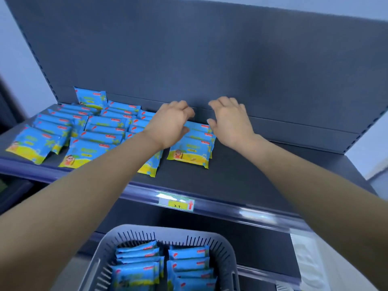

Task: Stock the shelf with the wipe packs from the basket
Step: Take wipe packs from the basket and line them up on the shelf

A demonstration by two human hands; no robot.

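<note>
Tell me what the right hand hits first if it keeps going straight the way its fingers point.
Probably the shelf's back panel. The right hand points up and away over the newest row of wipe packs, with nothing visible between fingertips and panel, though depth is unclear.

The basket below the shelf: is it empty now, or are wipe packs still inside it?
Not empty. The basket holds wipe packs in two rows, standing on edge. How deep they go cannot be told.

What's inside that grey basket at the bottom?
The grey basket holds blue wipe packs standing in two rows, several in each. How many lie deeper, and the basket's floor, cannot be seen: the packs cover them and the picture's edge cuts the basket off.
</note>
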